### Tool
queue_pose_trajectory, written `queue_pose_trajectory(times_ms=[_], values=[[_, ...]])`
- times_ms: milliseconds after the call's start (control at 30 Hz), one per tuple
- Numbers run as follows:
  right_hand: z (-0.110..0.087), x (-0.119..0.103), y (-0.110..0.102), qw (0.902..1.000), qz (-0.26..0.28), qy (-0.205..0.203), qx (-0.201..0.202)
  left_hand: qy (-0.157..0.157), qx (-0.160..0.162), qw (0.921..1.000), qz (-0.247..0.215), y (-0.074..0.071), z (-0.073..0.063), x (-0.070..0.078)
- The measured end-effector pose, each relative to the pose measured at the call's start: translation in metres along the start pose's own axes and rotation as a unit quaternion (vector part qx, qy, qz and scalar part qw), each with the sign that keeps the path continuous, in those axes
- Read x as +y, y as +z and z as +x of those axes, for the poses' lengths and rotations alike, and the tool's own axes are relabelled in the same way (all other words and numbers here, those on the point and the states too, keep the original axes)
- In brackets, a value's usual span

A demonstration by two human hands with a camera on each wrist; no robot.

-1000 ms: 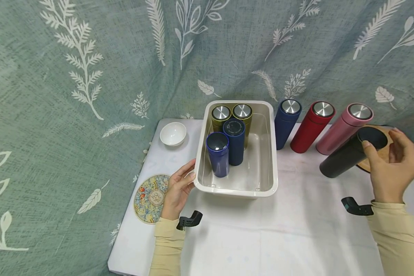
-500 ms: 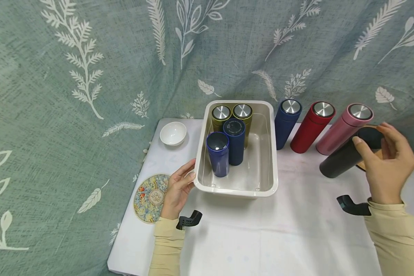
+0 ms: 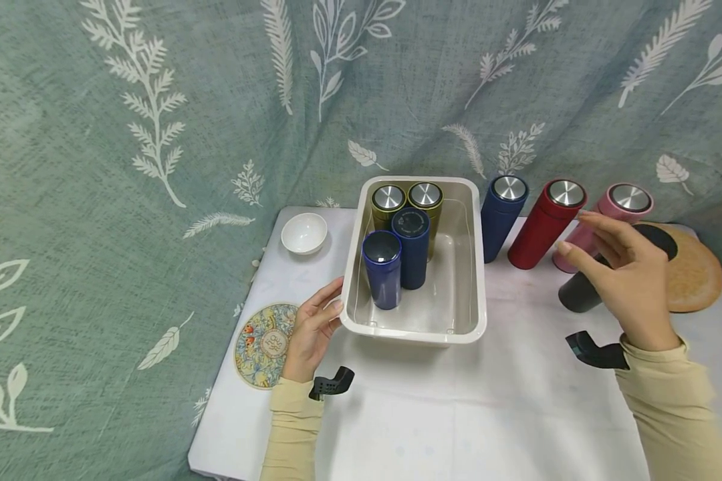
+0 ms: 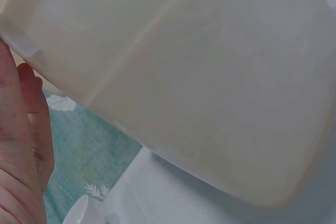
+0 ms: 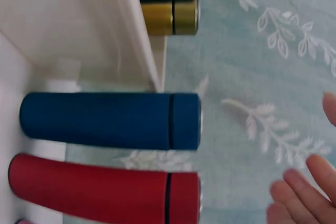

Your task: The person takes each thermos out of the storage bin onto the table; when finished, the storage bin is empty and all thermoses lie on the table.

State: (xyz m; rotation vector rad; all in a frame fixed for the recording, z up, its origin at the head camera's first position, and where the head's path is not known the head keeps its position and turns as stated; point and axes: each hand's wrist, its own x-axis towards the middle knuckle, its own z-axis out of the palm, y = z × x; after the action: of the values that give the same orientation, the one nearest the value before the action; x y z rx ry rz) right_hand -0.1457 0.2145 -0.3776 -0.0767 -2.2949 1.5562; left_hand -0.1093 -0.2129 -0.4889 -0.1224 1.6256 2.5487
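A beige plastic bin (image 3: pixel 451 287) stands on the table with two olive-gold thermos flasks (image 3: pixel 426 197), a dark blue thermos (image 3: pixel 414 257) and a shiny blue thermos (image 3: pixel 384 284) upright inside. At its left rim, my left hand (image 3: pixel 309 334) holds on with thumb and fingers; the left wrist view shows the bin's outer wall (image 4: pixel 199 93). My right hand (image 3: pixel 628 287) is in the air, thumb and fingers apart, nothing between them. It partly hides a pink thermos (image 3: pixel 622 200) and a black thermos (image 3: pixel 579 290). Left of these stand a red thermos (image 3: pixel 541 230) and another blue thermos (image 3: pixel 501 227).
A white bowl (image 3: pixel 303 234) and a round patterned mat (image 3: pixel 261 361) lie left of the bin. Behind the black thermos is a round wooden board (image 3: pixel 694 274) at the right. A green leaf-print cloth (image 3: pixel 409 133) hangs along the back and left.
My right hand has come away from the black thermos's top and moved left, in front of the pink thermos. The black thermos remains standing. My left hand stays at the bin's rim.
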Motion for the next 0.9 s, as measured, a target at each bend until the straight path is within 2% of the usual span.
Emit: queue_pose_trajectory(times_ms=[100,267,433,600,900], values=[[0.0,-0.004,0.007,0.9986,-0.029,-0.006,-0.043,-0.001,0.001,1.0,-0.001,0.0,0.0,-0.001],[-0.001,-0.014,0.024,0.9952,-0.042,-0.023,-0.085,-0.001,0.002,1.0,-0.006,0.0,0.0,-0.001],[0.0,-0.025,0.044,0.9911,-0.015,-0.049,-0.123,-0.001,0.003,1.0,-0.007,0.0,0.0,0.0],[0.003,-0.036,0.066,0.9872,0.02,-0.056,-0.148,-0.001,0.004,1.0,-0.005,0.0,0.0,0.0],[0.01,-0.044,0.102,0.9733,0.032,-0.061,-0.219,-0.002,0.006,1.0,-0.006,0.001,0.0,0.0]])
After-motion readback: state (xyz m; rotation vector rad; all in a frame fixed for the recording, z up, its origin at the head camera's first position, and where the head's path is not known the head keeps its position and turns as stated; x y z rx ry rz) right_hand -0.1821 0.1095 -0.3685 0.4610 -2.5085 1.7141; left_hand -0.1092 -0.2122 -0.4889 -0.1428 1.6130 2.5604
